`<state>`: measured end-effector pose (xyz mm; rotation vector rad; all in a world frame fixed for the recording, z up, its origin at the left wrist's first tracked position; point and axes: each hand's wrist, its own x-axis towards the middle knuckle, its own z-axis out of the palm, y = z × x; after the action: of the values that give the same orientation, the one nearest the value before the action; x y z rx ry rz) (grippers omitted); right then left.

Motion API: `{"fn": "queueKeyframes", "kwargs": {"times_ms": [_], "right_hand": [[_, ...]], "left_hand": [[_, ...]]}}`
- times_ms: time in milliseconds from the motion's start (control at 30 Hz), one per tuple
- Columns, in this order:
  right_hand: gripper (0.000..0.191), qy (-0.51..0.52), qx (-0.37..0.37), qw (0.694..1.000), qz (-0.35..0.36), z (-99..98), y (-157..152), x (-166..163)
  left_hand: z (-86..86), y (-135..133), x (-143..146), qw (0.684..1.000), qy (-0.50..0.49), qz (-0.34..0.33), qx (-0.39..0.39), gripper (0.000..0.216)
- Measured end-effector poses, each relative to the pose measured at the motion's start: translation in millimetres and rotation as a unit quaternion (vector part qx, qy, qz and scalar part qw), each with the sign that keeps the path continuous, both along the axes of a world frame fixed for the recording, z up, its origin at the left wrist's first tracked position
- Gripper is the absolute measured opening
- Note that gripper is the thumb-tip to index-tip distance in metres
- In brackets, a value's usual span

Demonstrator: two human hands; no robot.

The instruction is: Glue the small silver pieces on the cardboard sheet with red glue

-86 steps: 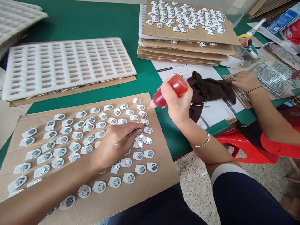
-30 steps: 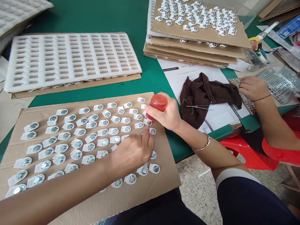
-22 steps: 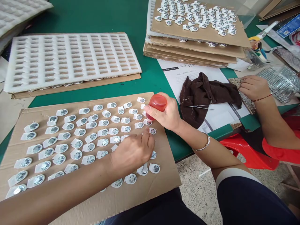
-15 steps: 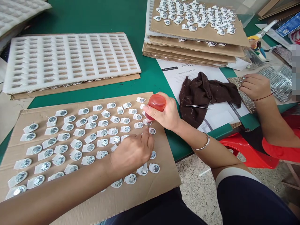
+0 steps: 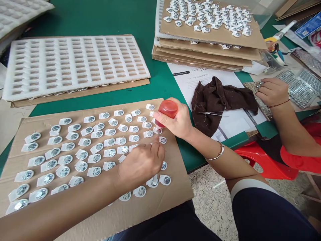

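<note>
At left, a white foam grid (image 5: 73, 63) lay on the green counter (image 5: 100, 18), behind a cardboard sheet (image 5: 175, 197) bearing rows of white-tabbed silver discs (image 5: 122, 149). Over the sheet's right part, the left hand (image 5: 144, 160) pinched a thin metal tool (image 5: 158, 134) in its grip. An upended red bottle (image 5: 167, 109), nozzle down at one disc, was clasped by the right hand (image 5: 180, 122). Farther right, tweezers (image 5: 213, 113) rested on a brown cloth (image 5: 217, 92).

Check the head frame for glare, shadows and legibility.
Head view: glare whitens the lower-left metal disc and a highlight sits on the red bottle; head view: lighting looks soft, shadows faint on the cardboard sheet; head view: fine print on the paper is illegible.
</note>
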<state>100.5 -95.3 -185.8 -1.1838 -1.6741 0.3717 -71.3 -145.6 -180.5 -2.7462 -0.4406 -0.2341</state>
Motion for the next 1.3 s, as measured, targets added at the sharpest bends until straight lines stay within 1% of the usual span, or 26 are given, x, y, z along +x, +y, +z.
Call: {"fn": "queueKeyframes", "kwargs": {"times_ms": [167, 500, 667, 833, 1100, 1300], "right_hand": [[0.034, -0.009, -0.011, 1.0, -0.013, 0.0, 0.1, -0.2], [0.032, 0.01, -0.006, 1.0, -0.009, -1.0, 1.3, 0.5], [0.032, 0.009, -0.02, 1.0, -0.017, -1.0, 1.8, 0.8], [0.032, 0.017, -0.007, 1.0, -0.012, -2.1, 2.9, 1.7], [0.035, 0.005, -0.013, 0.999, -0.029, -0.5, 2.8, 2.7], [0.033, 0.002, -0.01, 1.0, -0.025, -0.9, 3.0, 4.0]], "left_hand": [[-0.4, 0.0, -0.1, 1.0, 0.006, 0.003, 0.002, 0.031], [0.8, 0.2, 0.5, 1.0, -0.002, 0.002, 0.004, 0.029], [0.0, 0.0, 0.0, 1.0, -0.001, 0.001, 0.005, 0.03], [-0.1, 0.1, 0.4, 1.0, -0.007, 0.0, -0.001, 0.027], [-1.2, 0.7, -1.1, 1.0, -0.018, -0.003, -0.012, 0.034], [-0.8, 1.5, -1.3, 0.999, -0.035, -0.005, -0.023, 0.028]]}}
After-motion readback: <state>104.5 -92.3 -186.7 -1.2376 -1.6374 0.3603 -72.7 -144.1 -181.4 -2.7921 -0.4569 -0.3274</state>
